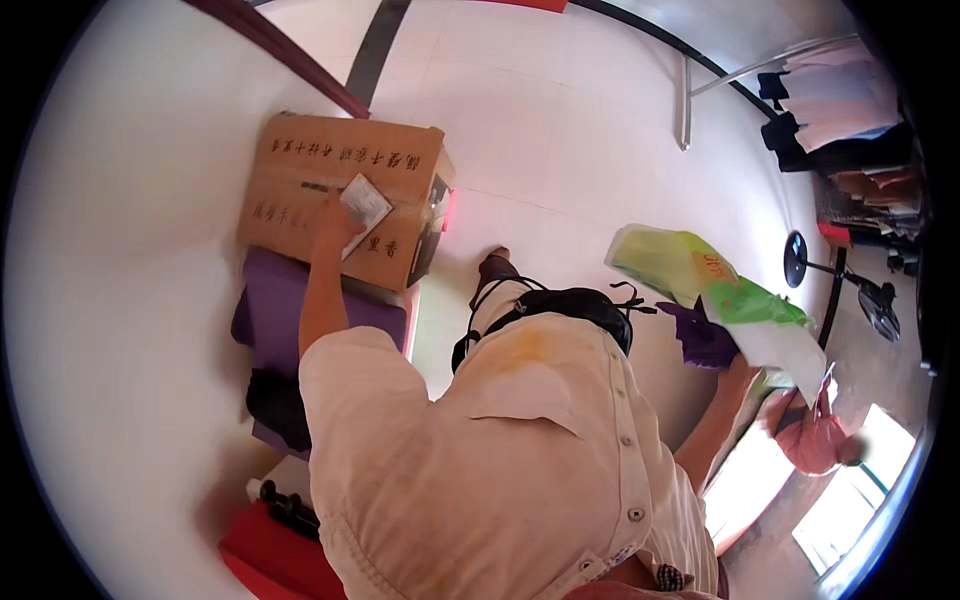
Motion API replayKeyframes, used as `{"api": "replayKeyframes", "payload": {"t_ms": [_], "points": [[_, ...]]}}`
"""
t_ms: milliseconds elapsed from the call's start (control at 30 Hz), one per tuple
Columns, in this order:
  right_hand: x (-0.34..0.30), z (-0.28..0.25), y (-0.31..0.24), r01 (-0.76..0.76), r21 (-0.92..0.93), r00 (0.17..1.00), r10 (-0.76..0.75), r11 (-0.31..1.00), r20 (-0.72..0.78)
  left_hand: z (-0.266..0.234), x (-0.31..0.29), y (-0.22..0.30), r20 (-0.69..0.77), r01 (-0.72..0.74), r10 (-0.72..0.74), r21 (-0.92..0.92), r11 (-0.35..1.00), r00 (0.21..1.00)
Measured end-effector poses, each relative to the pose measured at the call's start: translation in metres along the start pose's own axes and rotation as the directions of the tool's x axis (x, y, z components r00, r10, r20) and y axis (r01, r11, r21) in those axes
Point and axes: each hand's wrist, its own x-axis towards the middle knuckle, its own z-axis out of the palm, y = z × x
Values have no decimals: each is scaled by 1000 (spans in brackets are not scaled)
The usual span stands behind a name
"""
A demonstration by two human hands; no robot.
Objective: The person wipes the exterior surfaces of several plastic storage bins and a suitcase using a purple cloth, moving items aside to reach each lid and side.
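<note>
My left hand (335,222) reaches out over a brown cardboard box (330,150) at the left. Its fingers are closed on the edge of a small flat white packet (368,203), which lies tilted against the box's top. At my right side, my right hand (738,376) is closed around a green and white plastic bag (715,275). The bag trails forward and left from that hand. A piece of purple cloth (697,335) hangs beside the bag, next to the same hand; whether the fingers hold it too is hard to tell.
Purple fabric (290,285) and a black item (278,405) lie below the box, and a red object (275,555) sits nearer me. Clothes hang on a rack (835,100) at the far right. Another person (812,440) is at the right. A white wall (120,250) stands left.
</note>
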Motion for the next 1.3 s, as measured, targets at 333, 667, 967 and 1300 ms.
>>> {"api": "replayKeyframes", "payload": {"t_ms": [333, 667, 967, 1300], "points": [[-25, 43, -33, -118, 122, 951, 147, 985, -272, 5, 35, -63, -67, -220, 214, -101, 970, 975], [-2, -7, 5, -119, 235, 892, 208, 965, -402, -1, 31, 131, 104, -208, 436, -766, 608, 894], [67, -124, 13, -64, 189, 829, 158, 980, -537, 45, -70, 448, 420, 48, 641, -857, 513, 642], [188, -240, 31, -5, 303, 747, 205, 953, -632, 145, -111, 661, 489, 156, 631, -848, 507, 602]]}}
